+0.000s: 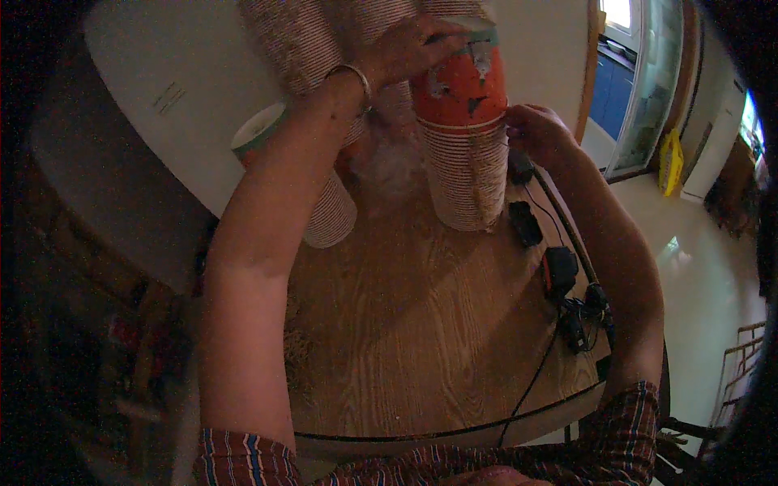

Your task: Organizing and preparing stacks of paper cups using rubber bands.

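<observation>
A tall stack of nested paper tubs (pixel 463 178) with pale ribbed rims stands on the wooden table, toward the far right. Its top piece is a red paper tub (pixel 458 93) with a teal band and scuffed patches. My left hand (pixel 409 53), with a bangle at the wrist, grips this tub near its teal upper edge. My right hand (pixel 537 130) is closed against the tub's right side, where it meets the rims below; its fingertips are partly hidden. Another leaning stack (pixel 331 215) is partly hidden behind my left forearm, beside a teal-rimmed tub (pixel 258 134).
More ribbed stacks (pixel 292 40) rise at the back against the pale wall. Black power adapters (pixel 559 271) and tangled cables (pixel 577 320) lie along the table's right edge. A yellow bag (pixel 670 162) is on the floor near a doorway at right.
</observation>
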`<state>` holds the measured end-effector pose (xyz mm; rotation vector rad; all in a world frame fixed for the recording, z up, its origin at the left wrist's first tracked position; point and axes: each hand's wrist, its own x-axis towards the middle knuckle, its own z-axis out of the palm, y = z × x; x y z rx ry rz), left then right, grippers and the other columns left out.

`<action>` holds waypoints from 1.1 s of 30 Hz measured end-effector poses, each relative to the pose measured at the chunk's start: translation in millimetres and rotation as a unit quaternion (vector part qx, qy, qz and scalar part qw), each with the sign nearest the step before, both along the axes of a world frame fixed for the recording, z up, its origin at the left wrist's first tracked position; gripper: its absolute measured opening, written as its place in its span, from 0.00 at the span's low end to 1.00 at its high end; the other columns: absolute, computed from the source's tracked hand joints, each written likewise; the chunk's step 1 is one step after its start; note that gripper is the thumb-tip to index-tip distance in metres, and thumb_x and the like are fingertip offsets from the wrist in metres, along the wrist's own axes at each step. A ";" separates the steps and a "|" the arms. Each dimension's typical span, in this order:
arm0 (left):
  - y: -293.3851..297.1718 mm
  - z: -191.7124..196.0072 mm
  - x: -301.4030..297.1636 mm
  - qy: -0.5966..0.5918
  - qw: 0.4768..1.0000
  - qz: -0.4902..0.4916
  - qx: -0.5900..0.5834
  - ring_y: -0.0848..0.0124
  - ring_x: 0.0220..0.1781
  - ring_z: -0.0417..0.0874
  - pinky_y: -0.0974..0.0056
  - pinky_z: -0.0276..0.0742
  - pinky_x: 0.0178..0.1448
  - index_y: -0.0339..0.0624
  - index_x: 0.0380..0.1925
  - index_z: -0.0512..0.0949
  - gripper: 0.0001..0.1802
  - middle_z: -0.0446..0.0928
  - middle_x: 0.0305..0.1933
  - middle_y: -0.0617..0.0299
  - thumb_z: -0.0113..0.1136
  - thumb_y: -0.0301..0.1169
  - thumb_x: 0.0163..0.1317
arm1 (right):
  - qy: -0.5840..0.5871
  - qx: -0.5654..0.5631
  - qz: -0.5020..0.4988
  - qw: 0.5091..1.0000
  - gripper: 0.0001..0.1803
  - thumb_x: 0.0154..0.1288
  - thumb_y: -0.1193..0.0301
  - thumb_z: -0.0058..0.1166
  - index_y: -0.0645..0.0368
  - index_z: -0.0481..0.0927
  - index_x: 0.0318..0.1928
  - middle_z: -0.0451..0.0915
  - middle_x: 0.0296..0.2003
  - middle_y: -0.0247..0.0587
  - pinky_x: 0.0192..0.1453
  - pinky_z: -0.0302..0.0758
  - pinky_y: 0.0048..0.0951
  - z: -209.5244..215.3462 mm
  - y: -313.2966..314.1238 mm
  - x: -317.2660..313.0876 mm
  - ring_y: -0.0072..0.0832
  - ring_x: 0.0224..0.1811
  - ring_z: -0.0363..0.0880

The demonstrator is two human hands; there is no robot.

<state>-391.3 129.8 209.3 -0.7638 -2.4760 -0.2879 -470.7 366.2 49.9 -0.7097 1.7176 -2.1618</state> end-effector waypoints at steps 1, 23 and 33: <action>-5.1 -1.2 -2.1 0.022 0.999 0.039 -0.018 0.54 0.54 0.82 0.56 0.76 0.61 0.53 0.54 0.81 0.22 0.82 0.52 0.52 0.49 0.50 0.69 | 0.000 -0.001 0.003 1.000 0.08 0.70 0.70 0.52 0.62 0.79 0.41 0.77 0.30 0.34 0.29 0.73 0.25 4.2 -4.2 6.2 0.23 0.27 0.72; 5.3 -12.9 -16.0 0.120 0.991 -0.057 0.000 0.54 0.48 0.84 0.54 0.79 0.55 0.52 0.50 0.83 0.20 0.84 0.46 0.54 0.52 0.49 0.68 | 0.078 -0.007 -0.009 0.997 0.10 0.69 0.67 0.54 0.61 0.80 0.41 0.77 0.30 0.33 0.32 0.73 0.25 -8.7 11.4 -14.2 0.22 0.29 0.74; 7.3 -8.4 -2.1 0.010 0.999 -0.012 0.043 0.53 0.49 0.84 0.55 0.79 0.56 0.53 0.51 0.82 0.22 0.84 0.46 0.52 0.52 0.51 0.67 | 0.319 0.211 -0.078 0.921 0.09 0.68 0.68 0.54 0.61 0.80 0.40 0.79 0.30 0.35 0.32 0.75 0.28 -38.3 2.7 -69.1 0.26 0.30 0.77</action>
